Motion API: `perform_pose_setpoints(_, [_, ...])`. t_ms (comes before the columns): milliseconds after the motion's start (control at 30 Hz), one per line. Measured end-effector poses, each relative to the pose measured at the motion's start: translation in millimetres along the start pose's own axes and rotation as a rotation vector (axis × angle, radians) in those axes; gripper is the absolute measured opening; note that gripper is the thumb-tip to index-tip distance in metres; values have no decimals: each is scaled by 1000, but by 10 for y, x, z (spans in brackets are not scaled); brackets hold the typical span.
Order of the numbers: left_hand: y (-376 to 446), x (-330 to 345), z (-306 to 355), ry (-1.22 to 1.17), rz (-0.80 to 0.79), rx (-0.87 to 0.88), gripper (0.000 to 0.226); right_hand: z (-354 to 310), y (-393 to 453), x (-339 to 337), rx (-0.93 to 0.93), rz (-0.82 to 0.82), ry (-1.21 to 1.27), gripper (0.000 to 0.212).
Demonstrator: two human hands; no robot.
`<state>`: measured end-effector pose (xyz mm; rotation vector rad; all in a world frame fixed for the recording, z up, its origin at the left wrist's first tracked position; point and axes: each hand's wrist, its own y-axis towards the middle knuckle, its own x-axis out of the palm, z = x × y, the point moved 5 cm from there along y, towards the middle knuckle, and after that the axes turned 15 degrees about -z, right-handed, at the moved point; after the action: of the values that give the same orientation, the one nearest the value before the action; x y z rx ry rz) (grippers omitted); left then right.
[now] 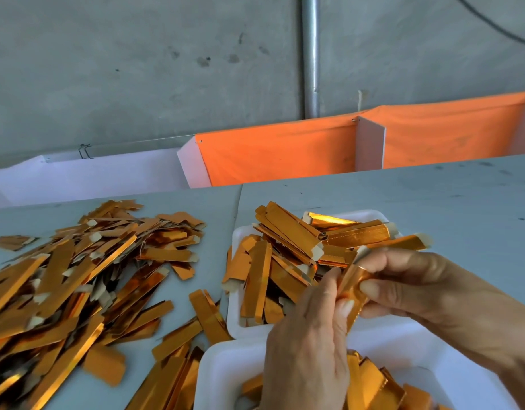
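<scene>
While both hands meet over the far white foam tray [234, 291], a gold foil carton blank [350, 284] stands pinched between them. Its long axis runs away from the person and tilts slightly right. The left hand [308, 341] curls its fingers onto the blank's lower half from the left. The right hand [418, 288] clamps the upper half from the right, thumb on the face. Neither hand is nearer, so the next crease likely turns on opposing pressure across that axis. Flat blanks [63, 291] lie heaped on the table [433, 196], well to the left.

Bright, even daylight; glare on the gold foil strips [78, 279]; soft shadows; edges bend, and blur below them.
</scene>
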<state>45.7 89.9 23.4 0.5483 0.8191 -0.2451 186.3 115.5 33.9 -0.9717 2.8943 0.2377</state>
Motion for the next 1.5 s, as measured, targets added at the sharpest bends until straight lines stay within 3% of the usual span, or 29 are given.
perform_pose_setpoints(133, [20, 11, 41, 92, 17, 69, 51, -36, -2, 29, -15, -43, 38, 26])
perform_pose_setpoints(367, [37, 6, -10, 178, -29, 44, 49, -75, 16, 73, 32, 27, -91, 11])
perform_pose_setpoints(500, [7, 37, -103, 81, -125, -30, 64, -94, 22, 41, 14, 110, -182, 11])
perform_pose_setpoints(667, [-1, 50, -132, 13, -235, -77, 54, -107, 16, 58, 22, 67, -291, 19])
perform_pose_setpoints(767, [-4, 64, -137, -33, -285, -86, 48, -96, 20, 43, 46, 55, -315, 12])
perform_pose_setpoints(1133, [8, 88, -157, -242, -334, -114, 57, -112, 6, 55, 106, -16, -286, 10])
perform_pose_setpoints(1300, [20, 82, -174, -214, -391, -122, 43, -76, 42, 88, 125, 12, -324, 10])
perform_pose_setpoints(1500, [10, 91, -165, -37, -362, -158, 57, -105, 25, 71, 120, 58, -271, 10])
